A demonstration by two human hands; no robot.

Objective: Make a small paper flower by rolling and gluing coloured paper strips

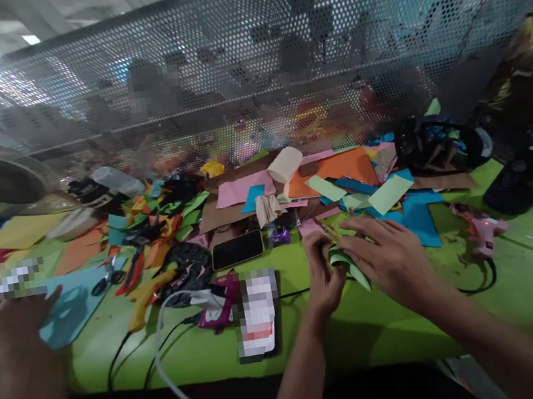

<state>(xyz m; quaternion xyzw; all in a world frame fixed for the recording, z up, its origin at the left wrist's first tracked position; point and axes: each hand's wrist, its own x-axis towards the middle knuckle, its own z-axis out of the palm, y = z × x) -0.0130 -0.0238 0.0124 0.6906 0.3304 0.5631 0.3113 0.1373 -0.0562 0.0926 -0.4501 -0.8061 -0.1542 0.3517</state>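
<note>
Both my hands meet over the green table (409, 332) a little right of centre. My left hand (323, 276) is closed, pinching a small curved piece of green paper (353, 268). My right hand (393, 256) lies over the same green paper, fingers bent round it from the right. The paper is partly hidden between the two hands.
Coloured paper scraps (334, 178) and a paper roll (285, 163) cover the far table. A phone (237, 249) lies left of my hands, a pink glue gun (481, 233) to the right, scissors (129, 275) and cables further left. Another person's hand (17, 330) rests at the far left. A perforated metal screen (244, 61) stands behind.
</note>
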